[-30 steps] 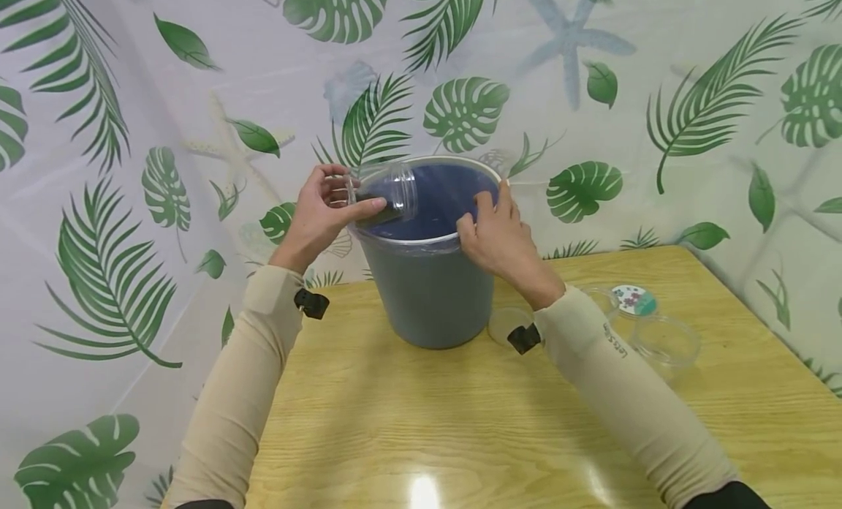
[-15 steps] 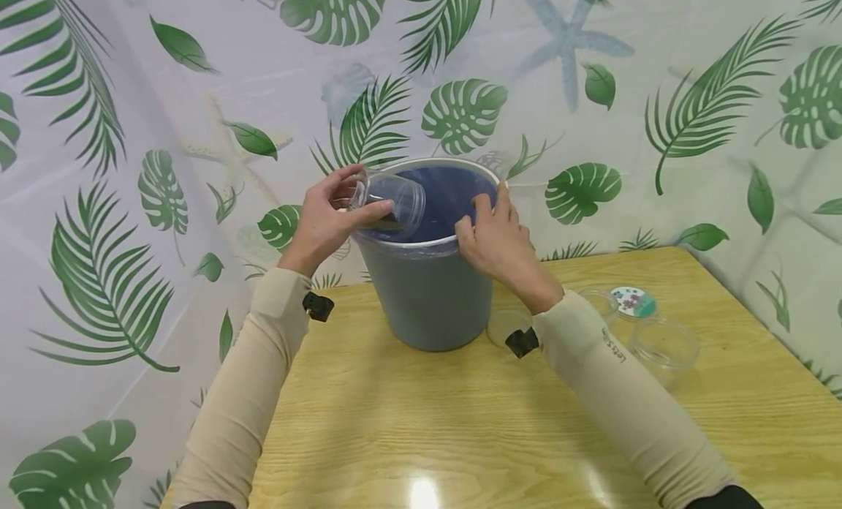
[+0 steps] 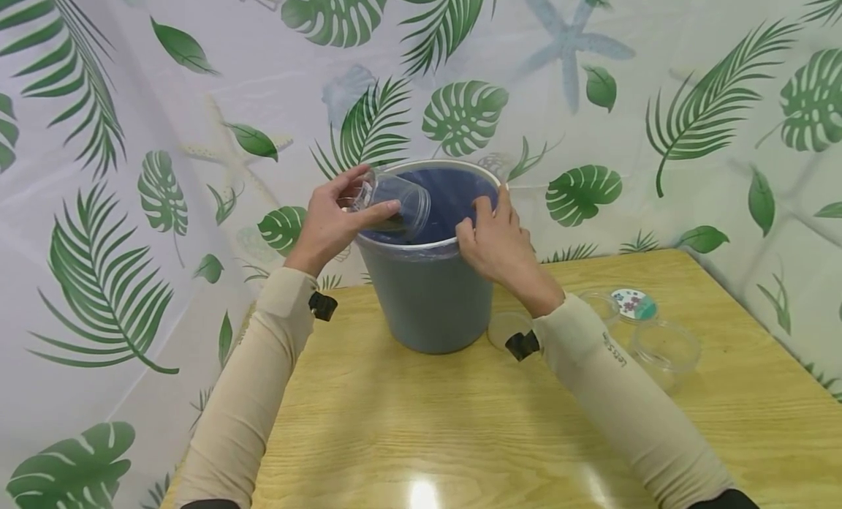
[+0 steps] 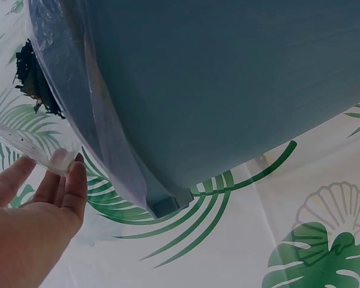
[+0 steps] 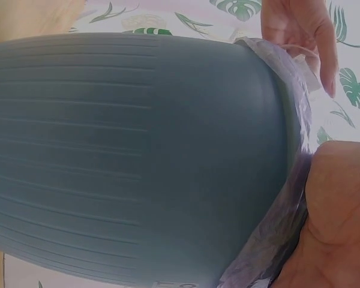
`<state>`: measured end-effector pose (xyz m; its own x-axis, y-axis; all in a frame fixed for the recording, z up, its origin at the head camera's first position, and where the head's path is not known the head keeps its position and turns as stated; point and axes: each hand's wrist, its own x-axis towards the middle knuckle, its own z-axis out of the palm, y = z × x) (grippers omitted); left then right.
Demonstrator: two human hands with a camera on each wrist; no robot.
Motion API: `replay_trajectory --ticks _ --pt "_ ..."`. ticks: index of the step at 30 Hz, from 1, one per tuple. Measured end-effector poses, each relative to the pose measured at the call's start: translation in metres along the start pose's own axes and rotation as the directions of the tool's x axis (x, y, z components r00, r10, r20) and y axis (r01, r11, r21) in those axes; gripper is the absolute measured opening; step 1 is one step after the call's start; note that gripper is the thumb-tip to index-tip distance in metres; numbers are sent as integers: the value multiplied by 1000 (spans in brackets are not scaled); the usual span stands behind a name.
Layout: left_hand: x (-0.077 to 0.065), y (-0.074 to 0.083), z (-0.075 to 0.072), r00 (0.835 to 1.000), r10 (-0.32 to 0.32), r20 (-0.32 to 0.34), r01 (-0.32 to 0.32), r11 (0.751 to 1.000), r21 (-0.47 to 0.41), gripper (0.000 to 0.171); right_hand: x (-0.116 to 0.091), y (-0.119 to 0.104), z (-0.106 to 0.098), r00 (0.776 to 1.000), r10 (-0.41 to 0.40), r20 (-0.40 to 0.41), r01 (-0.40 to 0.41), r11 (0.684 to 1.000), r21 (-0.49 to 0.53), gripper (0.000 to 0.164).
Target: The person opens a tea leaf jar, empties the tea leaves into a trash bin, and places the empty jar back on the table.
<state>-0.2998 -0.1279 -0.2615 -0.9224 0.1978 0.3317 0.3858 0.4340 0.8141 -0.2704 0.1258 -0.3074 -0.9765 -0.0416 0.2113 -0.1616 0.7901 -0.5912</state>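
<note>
My left hand (image 3: 329, 220) grips a clear plastic jar (image 3: 413, 194) near its base, thumb along the near side. The jar lies tipped, mouth pointing right over the opening of the grey trash bin (image 3: 430, 297). Some dark, flaky stuff (image 4: 37, 81) shows beside the bin's rim in the left wrist view. A thin plastic liner (image 4: 102, 114) is folded over that rim. On the opposite side, my right hand (image 3: 500, 242) holds the bin's rim with bent fingers; its palm (image 5: 342, 204) sits against the liner in the right wrist view.
The bin stands upright on a wooden table (image 3: 408, 421). To its right lie several clear round lids or containers, including a clear ring-shaped one (image 3: 666, 346) and a disc with a flower print (image 3: 634, 304). A leaf-patterned sheet (image 3: 276, 92) hangs close behind.
My left hand has shifted a little to the right, carrying the jar further over the bin's opening. The right hand stays on the rim.
</note>
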Motion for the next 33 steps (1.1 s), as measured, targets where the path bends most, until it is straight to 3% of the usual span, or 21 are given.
replay_trajectory --ticks 7,21,28,33 --pt "3 1 5 1000 13 11 -13 999 52 81 -1 2 0 1000 1 4 -1 1000 5 58" --pt "8 7 16 993 116 28 -119 978 171 82 0 2 0 1000 -11 -8 11 1000 -6 57" --pt "12 7 21 965 257 -49 -235 933 271 79 -1 2 0 1000 -12 -9 12 1000 -3 57" --pt "14 7 22 961 247 -125 -208 941 266 77 -1 3 1 1000 -14 -17 14 1000 5 57"
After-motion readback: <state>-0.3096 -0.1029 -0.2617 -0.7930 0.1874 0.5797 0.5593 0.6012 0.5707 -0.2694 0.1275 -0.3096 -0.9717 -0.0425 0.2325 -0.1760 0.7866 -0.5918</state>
